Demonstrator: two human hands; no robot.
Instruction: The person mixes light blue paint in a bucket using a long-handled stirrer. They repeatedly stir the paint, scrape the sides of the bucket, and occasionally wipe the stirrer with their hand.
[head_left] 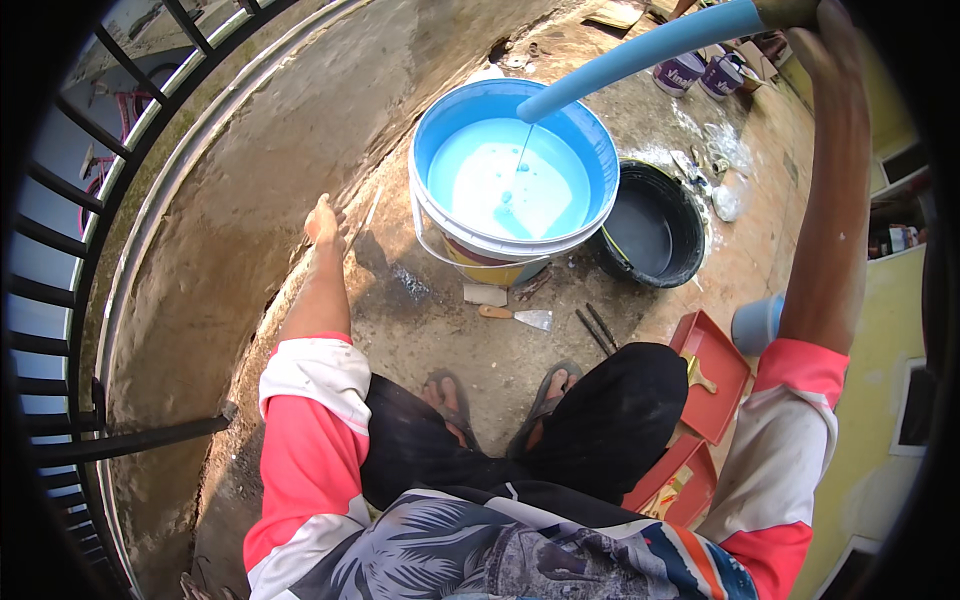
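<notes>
My right hand [835, 35] is raised at the top right, closed around the upper end of a long stick coated in light blue paint [640, 52]. The stick's lower tip hangs over a large bucket [425, 215] of light blue paint, and a thin thread of paint drips from it into the bucket. My left hand [322, 222] reaches down to the left of the bucket and holds nothing; whether it rests on the concrete floor I cannot tell. I am squatting, with both feet in sandals just in front of the bucket.
A black basin [650, 225] stands right of the bucket. A putty knife [515, 316] and thin dark sticks [596, 328] lie on the floor. Red paint trays [712, 375] sit by my right knee. Two purple paint cans [700, 75] stand beyond. A black railing [60, 250] curves along the left.
</notes>
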